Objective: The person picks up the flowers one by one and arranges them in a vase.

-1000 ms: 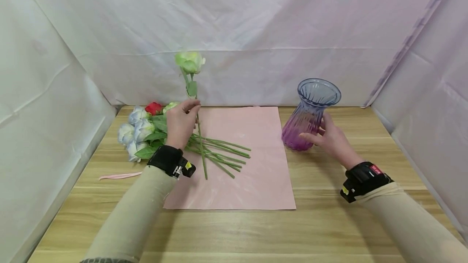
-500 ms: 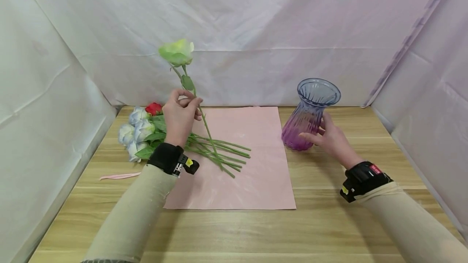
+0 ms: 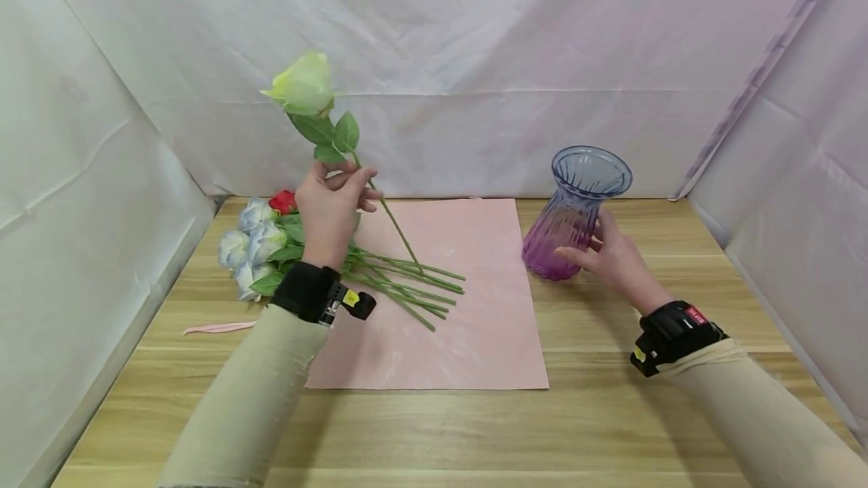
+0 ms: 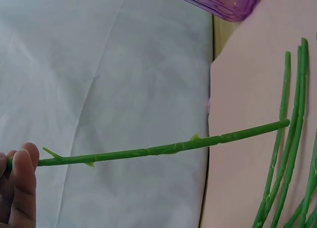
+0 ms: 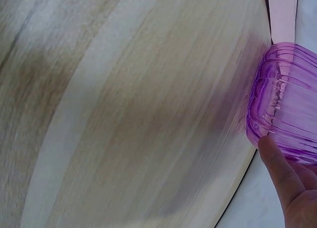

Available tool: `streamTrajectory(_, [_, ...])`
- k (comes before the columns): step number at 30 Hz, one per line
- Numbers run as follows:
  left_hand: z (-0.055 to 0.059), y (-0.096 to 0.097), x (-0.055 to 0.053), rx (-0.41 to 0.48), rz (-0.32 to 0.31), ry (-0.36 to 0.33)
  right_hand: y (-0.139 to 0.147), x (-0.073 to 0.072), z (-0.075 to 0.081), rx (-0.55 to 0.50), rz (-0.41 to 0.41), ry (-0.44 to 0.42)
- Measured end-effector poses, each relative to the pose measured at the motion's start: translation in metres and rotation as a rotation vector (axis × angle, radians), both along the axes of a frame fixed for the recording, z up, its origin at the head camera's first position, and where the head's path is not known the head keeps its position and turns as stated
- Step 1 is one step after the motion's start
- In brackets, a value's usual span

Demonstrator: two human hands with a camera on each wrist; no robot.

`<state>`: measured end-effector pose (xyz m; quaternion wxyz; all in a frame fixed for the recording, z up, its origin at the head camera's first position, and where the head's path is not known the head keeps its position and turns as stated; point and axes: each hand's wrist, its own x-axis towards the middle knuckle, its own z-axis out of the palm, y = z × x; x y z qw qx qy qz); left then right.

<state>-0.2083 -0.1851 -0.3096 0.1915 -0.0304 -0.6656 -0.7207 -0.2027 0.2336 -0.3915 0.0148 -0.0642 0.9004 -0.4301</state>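
Note:
My left hand (image 3: 331, 209) pinches the stem of a pale yellow-green artificial rose (image 3: 305, 85) between thumb and fingers. The bloom is raised before the back curtain, and the bare stem slants down to the right. In the left wrist view the stem (image 4: 163, 149) shows small thorns, its cut end overlapping other stems. My right hand (image 3: 617, 258) holds a ribbed glass vase (image 3: 559, 228), blue at the flared rim and purple at the base. Its thumb lies at the front, with fingers behind. In the right wrist view, a fingertip meets the purple glass (image 5: 292, 104) near the base.
Several more flowers lie on the table's left: pale blue blooms (image 3: 233, 249) and a red one (image 3: 283, 202). Their green stems (image 3: 423, 277) reach across a pink sheet (image 3: 468, 352). A pink ribbon (image 3: 220, 327) lies nearer. White curtains (image 3: 434, 28) enclose the wooden table (image 3: 420, 435).
The rose has risen and tipped to the left, its stem end lifting and swinging right. My left hand has moved slightly up and left. The right hand and vase have stayed in place.

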Motion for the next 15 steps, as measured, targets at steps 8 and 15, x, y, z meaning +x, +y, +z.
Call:
streamTrajectory(8, [0.0024,0.004,-0.0023,0.136,-0.013,0.049,0.0004,0.0004,-0.0005,0.014,0.005,0.009])
streamTrajectory(15, [0.0074,0.0086,-0.0017,0.21,-0.03,0.041,-0.0001,0.0007,-0.0004,0.001,0.003,0.005])
